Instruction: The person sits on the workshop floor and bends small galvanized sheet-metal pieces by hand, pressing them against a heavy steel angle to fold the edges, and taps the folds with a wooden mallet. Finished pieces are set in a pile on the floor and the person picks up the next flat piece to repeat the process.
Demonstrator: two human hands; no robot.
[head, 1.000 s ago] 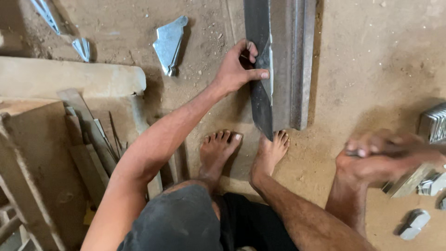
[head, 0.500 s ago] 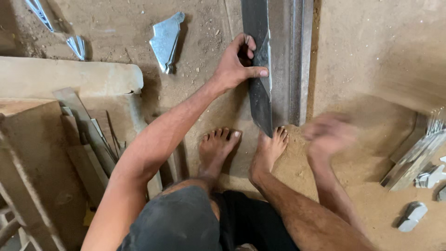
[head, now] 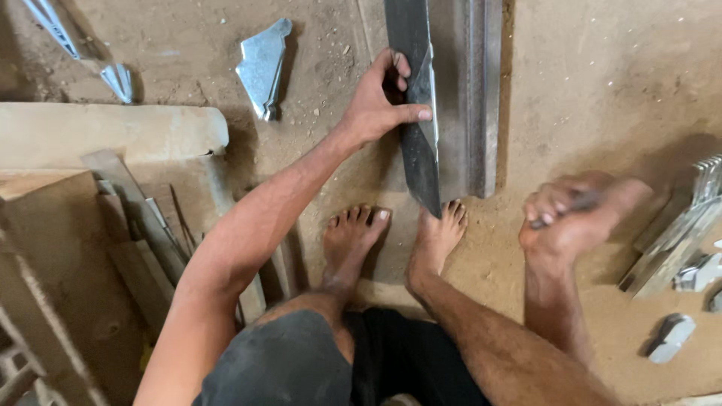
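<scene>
I squat on a sandy floor, my bare feet in front of me. My left hand (head: 381,99) grips the edge of a long grey metal strip (head: 417,120) that lies against a steel channel bar (head: 475,90); the strip's pointed end reaches my right foot. My right hand (head: 573,218), blurred, is closed around a thin dark handle, low at the right, apart from the strip. What tool the handle belongs to is hidden.
A cut triangular metal piece (head: 263,68) lies on the floor at upper left. A pale wooden block (head: 105,131) and stacked boards fill the left side. Metal strips and small shiny parts (head: 677,240) lie at the right edge.
My right hand swung in toward the strip, then back out to the right, still closed around the handle. The left hand has kept its grip on the strip.
</scene>
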